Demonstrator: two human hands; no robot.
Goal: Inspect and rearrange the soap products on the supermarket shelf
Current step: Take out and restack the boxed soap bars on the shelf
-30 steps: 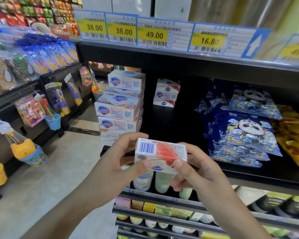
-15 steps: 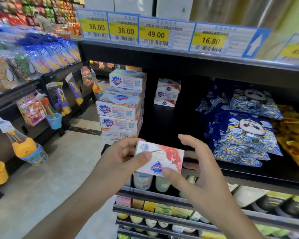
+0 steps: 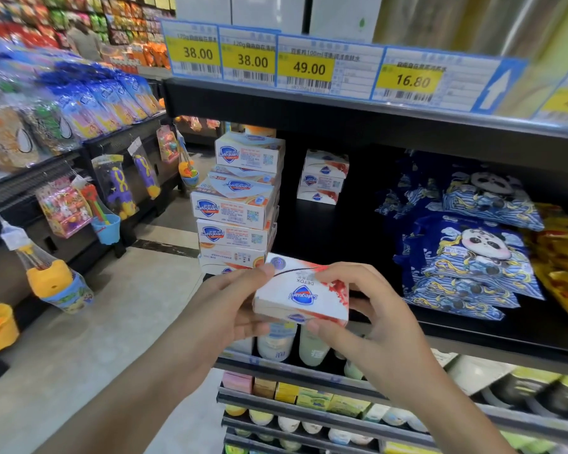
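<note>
I hold a white and red Safeguard soap box (image 3: 304, 294) in front of the black shelf (image 3: 473, 335), its logo face up and upside down to me. My left hand (image 3: 230, 309) grips its left end, thumb on top. My right hand (image 3: 371, 316) pinches its right end between thumb and fingers. A tall stack of white and orange Safeguard boxes (image 3: 236, 204) stands at the shelf's left edge. A short stack of three white and red boxes (image 3: 323, 176) sits further back on the shelf.
Blue panda packets (image 3: 466, 257) and yellow packets (image 3: 564, 263) fill the shelf's right side. Price tags (image 3: 309, 67) line the shelf above. Bottles and small boxes (image 3: 295, 391) sit on lower shelves. Toys (image 3: 112, 188) hang on the left rack across the aisle.
The box turned over in my hands: the barcode side faced up before, now the logo face shows. My right fingers closed back onto its right end.
</note>
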